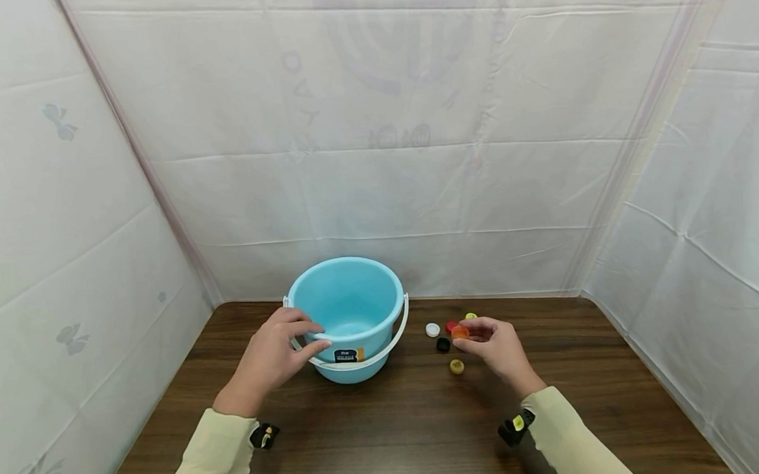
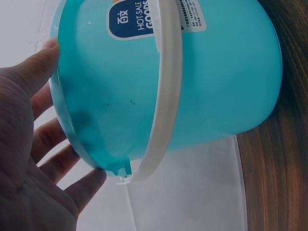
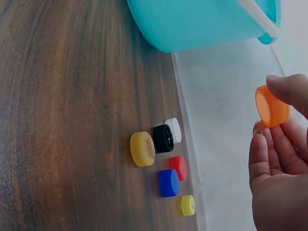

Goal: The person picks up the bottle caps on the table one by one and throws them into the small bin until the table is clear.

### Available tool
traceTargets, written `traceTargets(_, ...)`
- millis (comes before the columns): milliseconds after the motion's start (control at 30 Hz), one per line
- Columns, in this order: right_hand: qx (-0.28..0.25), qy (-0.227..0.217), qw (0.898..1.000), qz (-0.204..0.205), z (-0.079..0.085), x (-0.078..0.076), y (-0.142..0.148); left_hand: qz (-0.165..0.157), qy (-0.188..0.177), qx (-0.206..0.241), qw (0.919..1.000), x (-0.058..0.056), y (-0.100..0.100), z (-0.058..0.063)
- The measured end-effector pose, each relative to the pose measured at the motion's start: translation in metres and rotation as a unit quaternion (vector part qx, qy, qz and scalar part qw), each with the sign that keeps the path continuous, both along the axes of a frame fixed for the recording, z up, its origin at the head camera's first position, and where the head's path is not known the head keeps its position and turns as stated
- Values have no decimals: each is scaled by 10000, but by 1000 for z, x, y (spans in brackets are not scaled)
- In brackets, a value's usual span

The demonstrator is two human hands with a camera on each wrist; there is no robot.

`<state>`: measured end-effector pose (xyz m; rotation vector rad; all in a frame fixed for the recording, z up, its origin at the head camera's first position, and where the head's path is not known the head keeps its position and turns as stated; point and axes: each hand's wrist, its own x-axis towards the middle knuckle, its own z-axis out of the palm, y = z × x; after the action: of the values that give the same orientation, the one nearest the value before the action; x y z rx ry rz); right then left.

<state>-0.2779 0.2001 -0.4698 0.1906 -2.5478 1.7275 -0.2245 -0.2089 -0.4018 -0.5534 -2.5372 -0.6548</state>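
A light blue plastic bucket [image 1: 379, 344] stands upright on the table with its white handle [image 2: 166, 96] hanging down across the front. My left hand [image 1: 271, 355] grips the bucket's rim at the near left, thumb on the outer side and fingers over the rim. To the right of the bucket, my right hand [image 1: 500, 346] pinches an orange bottle cap [image 3: 272, 107] between thumb and fingers, raised above the tabletop. Below it lie a gold-coloured cap [image 3: 143, 149], a black cap [image 3: 163, 138], a white cap [image 3: 173, 130], a red cap [image 3: 178, 168], a blue cap [image 3: 169, 183] and a yellow cap [image 3: 188, 205].
The dark wood-grain table [image 1: 388, 434] runs back to a white sheet [image 1: 378, 194] hanging behind it. Similar sheets rise at the left [image 1: 68, 243] and right [image 1: 704, 251].
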Motion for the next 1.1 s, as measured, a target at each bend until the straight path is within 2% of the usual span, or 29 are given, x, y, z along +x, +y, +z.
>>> traceTargets(267, -42, 71, 9999, 59, 6, 1, -4, 10, 27, -22, 10000, -1, 0, -1)
traceTargets(633, -449, 0, 9987, 221, 22, 5, -13, 1, 42, -5, 10000, -1, -1, -1)
traceTargets(1100, -481, 183, 9981, 348, 34, 9, -22, -67, 68, 26, 10000, 0, -1, 0)
